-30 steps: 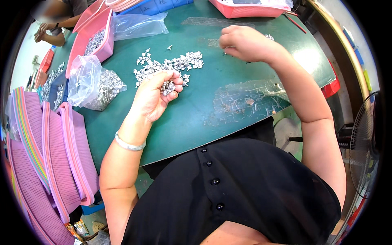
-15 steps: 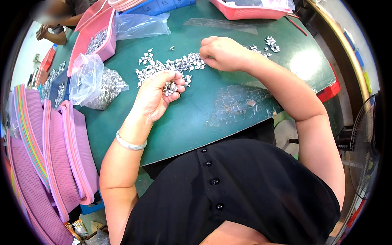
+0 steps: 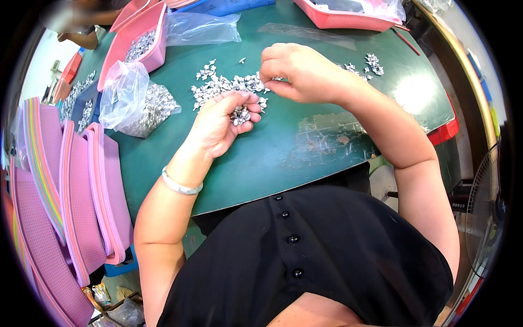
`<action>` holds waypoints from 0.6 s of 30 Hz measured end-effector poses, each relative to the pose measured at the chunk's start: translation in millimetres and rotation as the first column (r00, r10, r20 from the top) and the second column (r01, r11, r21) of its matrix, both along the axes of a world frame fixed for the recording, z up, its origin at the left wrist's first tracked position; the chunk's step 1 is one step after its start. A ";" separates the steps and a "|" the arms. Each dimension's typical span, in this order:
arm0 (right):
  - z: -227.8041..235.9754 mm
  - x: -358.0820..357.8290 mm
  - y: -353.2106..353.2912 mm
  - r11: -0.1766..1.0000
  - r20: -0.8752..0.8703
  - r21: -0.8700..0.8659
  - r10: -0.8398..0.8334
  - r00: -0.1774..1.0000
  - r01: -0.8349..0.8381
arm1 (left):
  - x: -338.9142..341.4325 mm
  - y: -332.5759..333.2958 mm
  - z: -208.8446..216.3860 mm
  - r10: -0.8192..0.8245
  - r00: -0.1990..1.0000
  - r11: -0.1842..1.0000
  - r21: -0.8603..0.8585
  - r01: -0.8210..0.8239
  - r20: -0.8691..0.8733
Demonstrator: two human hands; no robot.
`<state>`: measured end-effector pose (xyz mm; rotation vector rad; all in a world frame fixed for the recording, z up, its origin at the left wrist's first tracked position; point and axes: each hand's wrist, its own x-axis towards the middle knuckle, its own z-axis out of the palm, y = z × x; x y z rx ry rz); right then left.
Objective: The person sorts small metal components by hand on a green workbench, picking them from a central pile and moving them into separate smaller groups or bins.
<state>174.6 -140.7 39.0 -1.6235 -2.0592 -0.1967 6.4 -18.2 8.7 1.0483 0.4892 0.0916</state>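
Cupped palm up, my left hand (image 3: 220,126) is curled around a handful of small silver metal parts (image 3: 240,115) that show between thumb and fingers. It rests at the near edge of a loose pile of the same small metal parts (image 3: 226,86) on the green table (image 3: 261,163). My right hand (image 3: 302,73) is at the pile's right end, back of the hand up and fingers bent in a pinch. Its fingertips are partly hidden, so whether a part is between them does not show. Smaller clusters of metal parts (image 3: 373,64) lie beyond my right wrist.
Left of the pile stand a clear bag of metal parts (image 3: 155,111) and a pink basket (image 3: 158,52). Purple baskets (image 3: 106,185) are stacked at the left. A pink tray (image 3: 338,20) is at the back, a fan (image 3: 479,218) at the right. Another person's arm (image 3: 81,39) shows far left.
The whole view has shifted slightly, so the table's things appear farther right. Against the table, my right hand has moved a little left over the pile's end. My left hand still holds its handful.
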 end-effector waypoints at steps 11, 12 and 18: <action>-4.3 -14.3 0.3 0.997 0.031 0.062 0.047 0.998 -0.049 | -1.0 4.9 -6.5 -0.092 0.995 0.995 -0.042 0.093 0.030; -4.8 -14.2 0.1 0.997 0.033 0.061 0.046 0.998 -0.048 | -0.9 4.2 -6.8 -0.089 0.996 0.995 -0.031 0.090 0.031; -5.2 -6.5 -2.3 0.999 -0.106 0.038 -0.017 0.994 0.021 | 0.2 3.1 -5.8 -0.043 0.999 0.997 -0.066 0.044 0.014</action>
